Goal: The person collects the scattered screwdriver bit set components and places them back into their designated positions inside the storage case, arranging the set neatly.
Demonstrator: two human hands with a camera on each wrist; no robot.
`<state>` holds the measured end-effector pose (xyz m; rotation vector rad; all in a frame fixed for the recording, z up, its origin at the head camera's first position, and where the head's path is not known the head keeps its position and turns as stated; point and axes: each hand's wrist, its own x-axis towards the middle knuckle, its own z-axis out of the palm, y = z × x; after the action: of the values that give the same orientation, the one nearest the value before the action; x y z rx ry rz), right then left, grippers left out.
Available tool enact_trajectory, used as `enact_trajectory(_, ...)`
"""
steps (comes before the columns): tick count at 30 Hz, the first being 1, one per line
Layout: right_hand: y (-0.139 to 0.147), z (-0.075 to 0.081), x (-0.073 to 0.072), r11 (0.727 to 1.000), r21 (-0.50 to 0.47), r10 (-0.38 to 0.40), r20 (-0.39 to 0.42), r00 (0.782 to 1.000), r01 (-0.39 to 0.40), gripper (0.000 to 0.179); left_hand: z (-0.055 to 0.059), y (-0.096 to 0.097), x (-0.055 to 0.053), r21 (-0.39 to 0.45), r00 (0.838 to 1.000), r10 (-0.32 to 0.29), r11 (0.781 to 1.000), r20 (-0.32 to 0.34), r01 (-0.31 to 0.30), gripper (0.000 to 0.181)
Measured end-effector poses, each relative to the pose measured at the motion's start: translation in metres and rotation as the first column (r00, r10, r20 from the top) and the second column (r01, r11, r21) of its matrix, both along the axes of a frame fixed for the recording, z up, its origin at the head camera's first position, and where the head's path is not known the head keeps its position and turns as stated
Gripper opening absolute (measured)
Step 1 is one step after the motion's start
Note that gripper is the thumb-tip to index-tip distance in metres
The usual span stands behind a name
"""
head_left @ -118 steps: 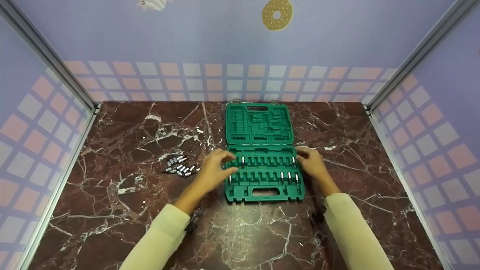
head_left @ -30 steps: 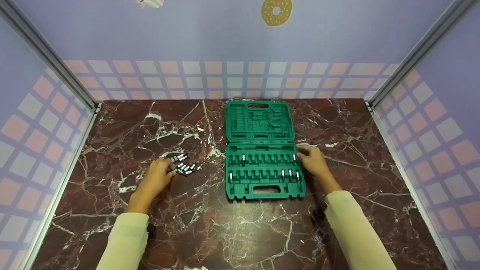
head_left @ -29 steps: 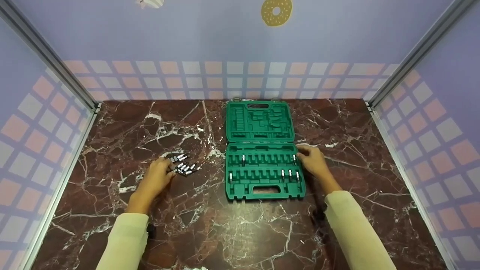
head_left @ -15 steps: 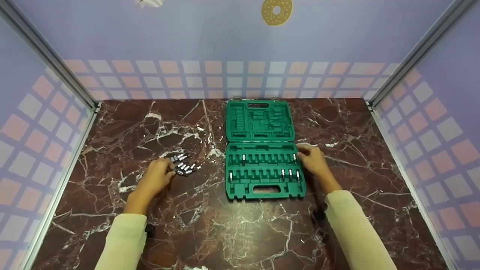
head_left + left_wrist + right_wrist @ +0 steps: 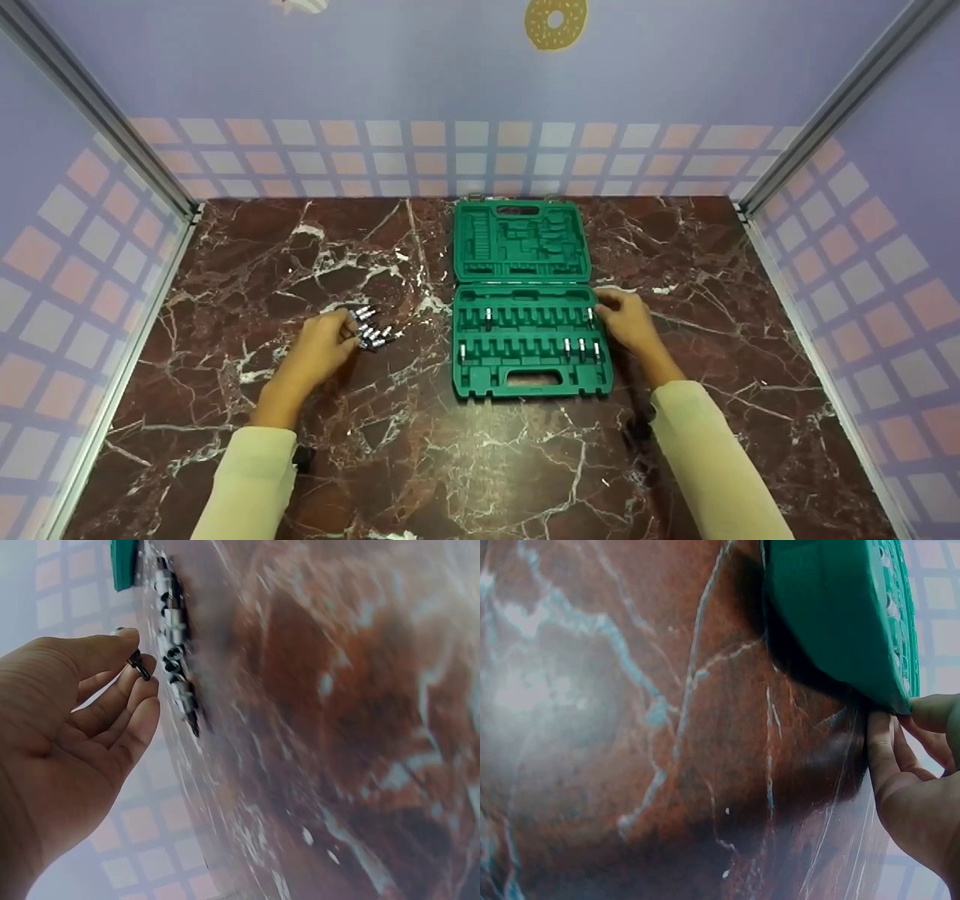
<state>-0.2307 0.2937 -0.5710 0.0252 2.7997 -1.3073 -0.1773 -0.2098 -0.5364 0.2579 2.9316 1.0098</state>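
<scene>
From the head camera I saw the green case (image 5: 480,376) open on the dark red, white-veined tabletop (image 5: 480,480), its moulded lid (image 5: 517,244) lying toward the lilac wall (image 5: 420,82). A printed doughnut (image 5: 556,21) showed there, beside another print (image 5: 304,6) cut off by the top edge. Six metal bits (image 5: 582,349) stood in the case: two in the far row of slots, four in the near one. To its left lay a pile of loose bits (image 5: 375,335), too jumbled for me to count, and my left hand (image 5: 319,349) covered part of it. My right hand (image 5: 631,322) was at the case's right edge. Pale sleeves (image 5: 712,457) hid both forearms.

On the left wrist camera I found the left hand pinching one dark-tipped bit (image 5: 141,667) between thumb and fingers, most of it hidden by them. The loose bits, shiny cylinders with black ends, lay just beyond; only a corner of the case entered at the top.

Through the right wrist camera, the smooth, rounded case side ran out of frame, its slots squeezed to a sliver. The right fingertips touched its corner; I couldn't tell whether they gripped it.
</scene>
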Motion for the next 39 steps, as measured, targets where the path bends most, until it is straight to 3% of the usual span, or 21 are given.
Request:
enact_trajectory(10, 0.000, 0.001, 0.001, 1.000, -0.014, 0.007, 0.021, 1.000, -0.007, 0.036, 0.009, 0.025, 0.000, 0.116, 1.000, -0.022, 0.993, -0.007, 0.022, 0.012)
enact_trajectory(21, 0.000, 0.001, 0.000, 1.000, -0.004, -0.003, 0.006, 1.000, 0.003, 0.035, 0.021, 0.057, 0.000, 0.172, 0.997, -0.078, 0.982, 0.004, 0.076, 0.014)
enact_trajectory(39, -0.002, 0.003, 0.002, 1.000, -0.022, -0.012, 0.008, 1.000, 0.012, 0.035, 0.031, 0.111, -0.008, 0.263, 0.984, -0.179, 0.949, -0.006, 0.174, 0.019)
